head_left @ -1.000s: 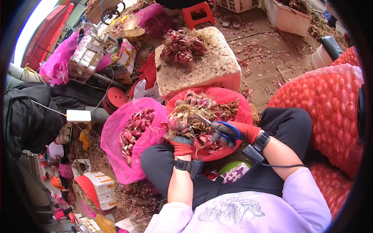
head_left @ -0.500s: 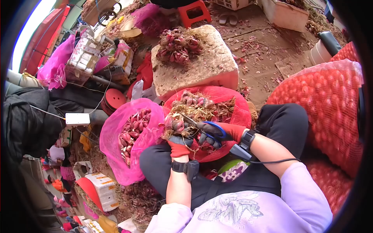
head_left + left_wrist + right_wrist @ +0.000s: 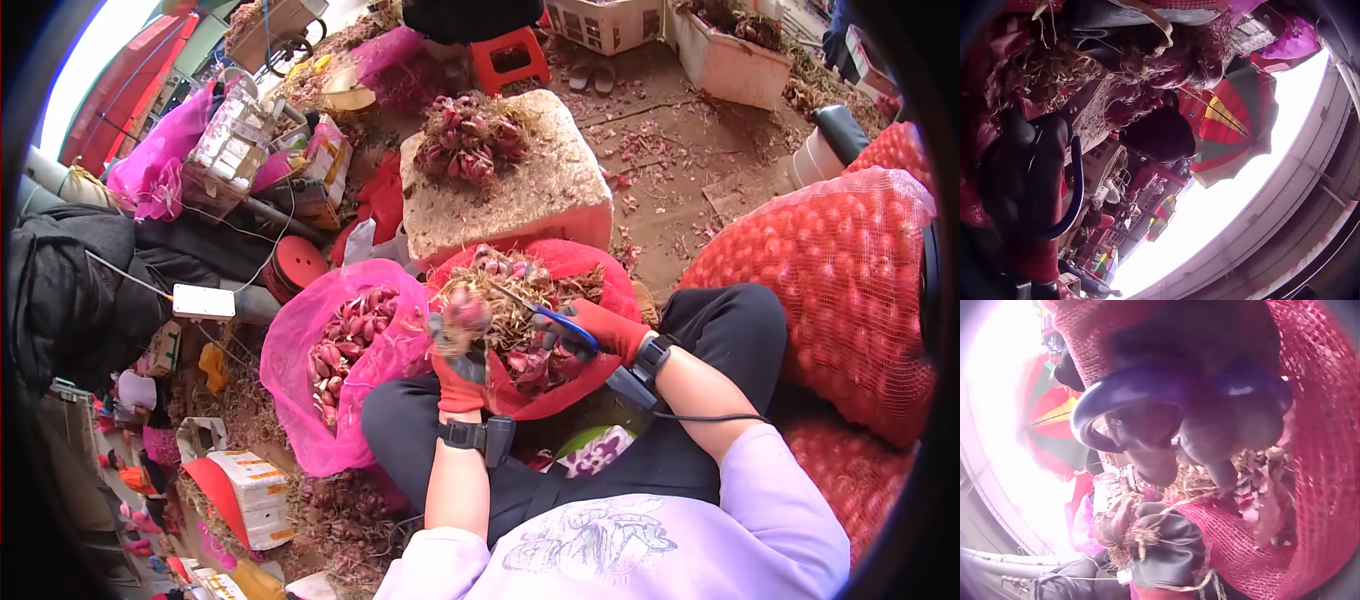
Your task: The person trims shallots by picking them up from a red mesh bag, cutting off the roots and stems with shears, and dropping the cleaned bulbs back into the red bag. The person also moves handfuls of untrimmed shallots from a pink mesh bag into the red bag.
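My left hand (image 3: 458, 372), in a red and grey glove, grips a bunch of shallots (image 3: 466, 308) with dry roots, blurred in the head view. My right hand (image 3: 603, 330), gloved alike, holds scissors (image 3: 575, 328) by their blue handles, its fingers through the loops (image 3: 1100, 412) in the right wrist view. The blades point left toward the bunch, a short gap from it. Beneath both hands, a red mesh bag (image 3: 620, 290) holds shallots, dry stalks and skins. Left of it, a pink mesh bag (image 3: 285, 350) contains loose shallots (image 3: 340, 345).
Ahead stands a foam block (image 3: 560, 160) carrying a pile of shallot bunches (image 3: 470, 140). A large red net sack (image 3: 820, 290) full of bulbs is at the right. A red stool (image 3: 510, 60) and a white foam bin (image 3: 725, 65) lie farther off. Boxes crowd the left side.
The scissors came left to the bunch at half a second ago, then drew back right. The left hand has raised and turned the shallot bunch.
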A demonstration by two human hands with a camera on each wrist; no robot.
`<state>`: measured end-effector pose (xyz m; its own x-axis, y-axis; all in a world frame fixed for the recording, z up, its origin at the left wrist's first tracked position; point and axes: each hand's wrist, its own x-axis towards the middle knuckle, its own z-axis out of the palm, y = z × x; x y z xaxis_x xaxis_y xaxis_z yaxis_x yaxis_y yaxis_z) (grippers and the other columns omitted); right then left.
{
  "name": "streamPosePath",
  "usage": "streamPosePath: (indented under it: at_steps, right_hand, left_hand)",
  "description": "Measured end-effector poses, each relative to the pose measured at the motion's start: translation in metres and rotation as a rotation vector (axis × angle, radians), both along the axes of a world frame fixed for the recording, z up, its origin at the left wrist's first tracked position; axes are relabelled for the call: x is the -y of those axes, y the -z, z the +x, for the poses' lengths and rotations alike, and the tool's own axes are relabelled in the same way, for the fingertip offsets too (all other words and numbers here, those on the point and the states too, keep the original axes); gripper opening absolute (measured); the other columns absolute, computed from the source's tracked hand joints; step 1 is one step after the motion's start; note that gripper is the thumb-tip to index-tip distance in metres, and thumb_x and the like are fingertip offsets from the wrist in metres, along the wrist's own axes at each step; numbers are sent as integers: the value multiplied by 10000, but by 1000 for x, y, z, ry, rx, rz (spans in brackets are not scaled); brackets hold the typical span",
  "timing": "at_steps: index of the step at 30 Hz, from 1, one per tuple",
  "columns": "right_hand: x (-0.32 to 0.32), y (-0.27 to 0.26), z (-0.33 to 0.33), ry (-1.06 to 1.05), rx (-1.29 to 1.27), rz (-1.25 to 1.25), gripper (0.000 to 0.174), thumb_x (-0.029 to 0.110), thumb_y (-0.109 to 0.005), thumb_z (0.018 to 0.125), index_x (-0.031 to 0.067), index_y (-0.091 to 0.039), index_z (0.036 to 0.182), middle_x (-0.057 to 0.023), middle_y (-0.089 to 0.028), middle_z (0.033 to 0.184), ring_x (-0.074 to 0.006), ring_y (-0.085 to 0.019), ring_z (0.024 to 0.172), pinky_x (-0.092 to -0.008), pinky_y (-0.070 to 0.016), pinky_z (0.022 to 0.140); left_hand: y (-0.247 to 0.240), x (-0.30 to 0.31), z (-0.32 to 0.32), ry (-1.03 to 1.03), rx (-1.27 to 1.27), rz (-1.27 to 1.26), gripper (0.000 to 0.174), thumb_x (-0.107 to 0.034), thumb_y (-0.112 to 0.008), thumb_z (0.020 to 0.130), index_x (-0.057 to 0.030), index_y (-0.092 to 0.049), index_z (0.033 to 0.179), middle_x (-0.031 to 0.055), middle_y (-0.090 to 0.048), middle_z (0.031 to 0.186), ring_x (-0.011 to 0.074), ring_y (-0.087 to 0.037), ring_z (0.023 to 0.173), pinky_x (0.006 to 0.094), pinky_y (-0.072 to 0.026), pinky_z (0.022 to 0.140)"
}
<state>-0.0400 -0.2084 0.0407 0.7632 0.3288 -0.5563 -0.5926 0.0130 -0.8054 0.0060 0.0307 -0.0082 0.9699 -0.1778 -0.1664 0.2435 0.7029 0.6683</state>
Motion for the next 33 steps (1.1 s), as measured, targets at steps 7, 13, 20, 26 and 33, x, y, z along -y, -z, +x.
streamPosePath:
  at_steps: [7, 13, 20, 26, 33]
  right_hand:
    - [0, -7, -4, 281, 245, 57, 410, 420, -638, 852, 79, -568, 1068, -42, -599, 863, -83, -556, 645, -220, -441, 534]
    - [16, 46, 0, 310, 552, -206, 228, 264, -586, 887, 65, -610, 995, -51, -607, 837, -113, -548, 768, -295, -454, 681]
    - [-24, 38, -14, 347, 669, -554, 505, 326, -643, 781, 52, -513, 1185, -202, -614, 1050, -345, -605, 962, -401, -469, 833]
    - [-40, 42, -17, 532, 664, -709, 478, 296, -645, 797, 49, -499, 1179, -210, -610, 1024, -354, -605, 947, -400, -473, 817]
    - [-35, 53, -1, 513, 543, -570, 443, 322, -668, 790, 44, -523, 1102, -195, -617, 999, -341, -602, 960, -401, -462, 840]
  left_hand:
    - [12, 51, -30, -60, 425, 834, 454, -1, -603, 828, -10, -427, 1246, 80, -554, 1116, 181, -524, 1042, 306, -398, 942]
    - [9, 76, -43, 74, 536, 767, 457, -15, -642, 806, -30, -437, 1214, 76, -544, 1092, 178, -523, 988, 308, -420, 893]
    - [53, 60, -19, 338, 199, 467, 355, -277, -482, 971, -31, -455, 1226, 61, -568, 1061, 162, -542, 916, 298, -467, 801]
    - [52, 76, -27, 355, -3, 267, 305, -312, -384, 1004, -56, -481, 1139, 63, -577, 1040, 159, -579, 892, 304, -503, 768]
    - [43, 64, -15, 292, 18, 271, 209, -150, -418, 974, -24, -554, 1069, 57, -618, 960, 157, -619, 815, 286, -527, 738]
